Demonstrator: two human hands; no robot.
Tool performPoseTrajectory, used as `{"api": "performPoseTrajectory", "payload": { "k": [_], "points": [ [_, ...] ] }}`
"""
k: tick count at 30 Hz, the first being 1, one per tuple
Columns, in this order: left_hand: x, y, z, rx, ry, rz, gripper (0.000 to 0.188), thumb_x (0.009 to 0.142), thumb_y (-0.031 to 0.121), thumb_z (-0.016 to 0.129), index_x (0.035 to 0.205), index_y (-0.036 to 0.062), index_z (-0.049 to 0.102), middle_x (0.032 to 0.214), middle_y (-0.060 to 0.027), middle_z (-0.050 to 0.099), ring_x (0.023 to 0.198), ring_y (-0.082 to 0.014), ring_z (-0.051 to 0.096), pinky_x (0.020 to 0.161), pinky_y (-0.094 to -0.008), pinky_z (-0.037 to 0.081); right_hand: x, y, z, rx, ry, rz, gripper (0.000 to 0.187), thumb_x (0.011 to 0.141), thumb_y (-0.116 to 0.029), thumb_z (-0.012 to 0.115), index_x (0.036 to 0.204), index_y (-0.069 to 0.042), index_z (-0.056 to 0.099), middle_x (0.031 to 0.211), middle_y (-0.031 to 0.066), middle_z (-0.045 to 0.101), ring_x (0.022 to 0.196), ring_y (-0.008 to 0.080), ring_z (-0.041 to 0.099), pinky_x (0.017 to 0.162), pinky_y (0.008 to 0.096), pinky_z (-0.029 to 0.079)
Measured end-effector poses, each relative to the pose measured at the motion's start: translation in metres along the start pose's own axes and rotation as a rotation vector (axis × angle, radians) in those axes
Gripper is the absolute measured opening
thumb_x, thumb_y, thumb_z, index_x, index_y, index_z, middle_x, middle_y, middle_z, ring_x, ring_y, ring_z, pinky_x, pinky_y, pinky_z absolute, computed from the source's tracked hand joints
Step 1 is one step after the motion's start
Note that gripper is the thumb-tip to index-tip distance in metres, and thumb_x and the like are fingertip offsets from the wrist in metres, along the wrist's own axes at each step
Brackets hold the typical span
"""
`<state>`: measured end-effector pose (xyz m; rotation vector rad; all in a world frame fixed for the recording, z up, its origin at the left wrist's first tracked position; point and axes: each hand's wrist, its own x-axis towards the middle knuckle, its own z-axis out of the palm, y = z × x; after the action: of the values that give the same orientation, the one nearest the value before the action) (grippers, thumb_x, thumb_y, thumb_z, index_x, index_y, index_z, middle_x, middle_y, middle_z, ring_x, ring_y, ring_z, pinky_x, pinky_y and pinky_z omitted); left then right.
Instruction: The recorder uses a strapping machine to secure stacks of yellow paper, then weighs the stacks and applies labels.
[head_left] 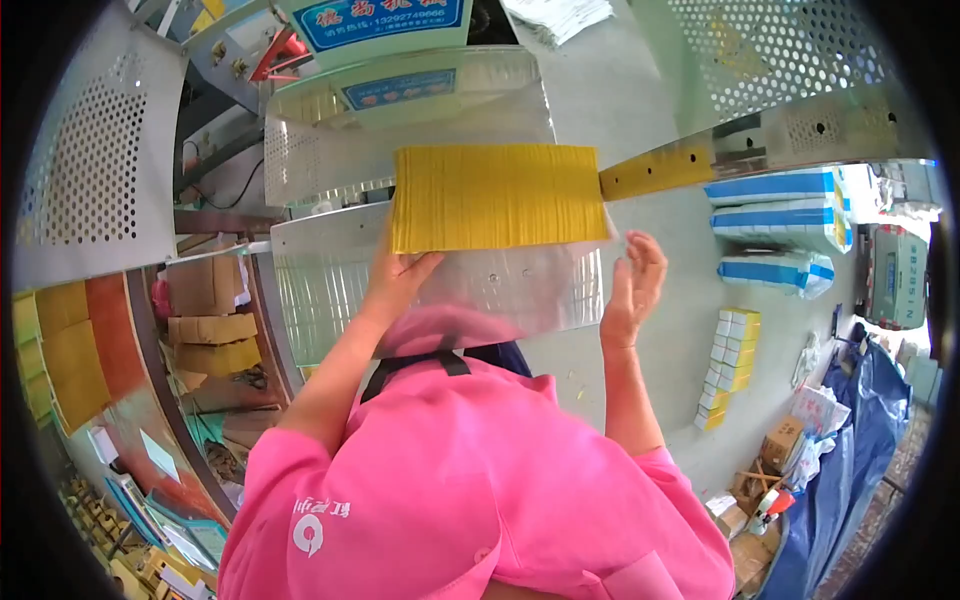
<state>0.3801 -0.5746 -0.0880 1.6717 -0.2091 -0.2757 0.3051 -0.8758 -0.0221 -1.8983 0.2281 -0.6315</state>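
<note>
A long block of thin yellow sheets [500, 198], packed on edge side by side, is in front of me above the shiny metal tray [490, 285] of a machine. My left hand [402, 272] grips its left end from below; the thumb lies along the near lower edge, and most of the fingers are hidden behind the block. Just off the right end, my right hand [634, 285] is raised with nothing in it, thumb and fingers apart. Between the two arms, the pink cloth of my clothing is blurred over the tray's near edge.
A metal bar with holes [740, 148] runs rightward from the block. Perforated panels [85, 150] stand on both sides. On the floor at right are blue-and-white packs [775, 225], a row of small yellow-and-white boxes [730, 365] and a blue tarp [850, 430]. Cartons [212, 330] sit on left shelving.
</note>
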Motion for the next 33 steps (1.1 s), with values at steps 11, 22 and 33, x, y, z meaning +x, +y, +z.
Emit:
{"api": "performPoseTrajectory", "payload": {
  "k": [11, 22, 33],
  "points": [
    [0.004, 0.042, -0.018, -0.297, -0.009, -0.189, 0.057, 0.087, 0.005, 0.068, 0.137, 0.0036, 0.040, 0.121, -0.0033, 0.057, 0.108, -0.0141, 0.056, 0.094, -0.0311, 0.048, 0.008, 0.039, 0.037, 0.285, -0.325, 0.346, 0.042, 0.086, -0.010, 0.066, 0.126, -0.002, 0.056, 0.113, 0.0073, 0.060, 0.105, 0.0126, 0.056, 0.090, 0.0290, 0.045],
    [-0.037, 0.068, -0.044, -0.156, 0.083, -0.569, 0.055, 0.092, 0.044, 0.056, 0.133, 0.0059, 0.052, 0.114, -0.0033, 0.061, 0.099, -0.0130, 0.056, 0.079, -0.0266, 0.045, 0.017, 0.014, 0.031, -0.245, -0.703, 0.434, 0.042, 0.092, -0.037, 0.055, 0.104, 0.002, 0.063, 0.091, 0.0212, 0.068, 0.083, 0.0283, 0.064, 0.076, 0.0365, 0.048],
    [-0.049, 0.067, -0.051, -0.179, 0.032, -0.610, 0.054, 0.094, 0.050, 0.046, 0.133, 0.0120, 0.052, 0.124, 0.0005, 0.057, 0.110, -0.0137, 0.053, 0.086, -0.0312, 0.044, 0.025, -0.011, 0.008, -0.229, -0.631, 0.585, 0.034, 0.094, -0.021, 0.049, 0.118, 0.001, 0.059, 0.101, 0.0138, 0.067, 0.089, 0.0179, 0.062, 0.081, 0.0305, 0.047]
  ]
}}
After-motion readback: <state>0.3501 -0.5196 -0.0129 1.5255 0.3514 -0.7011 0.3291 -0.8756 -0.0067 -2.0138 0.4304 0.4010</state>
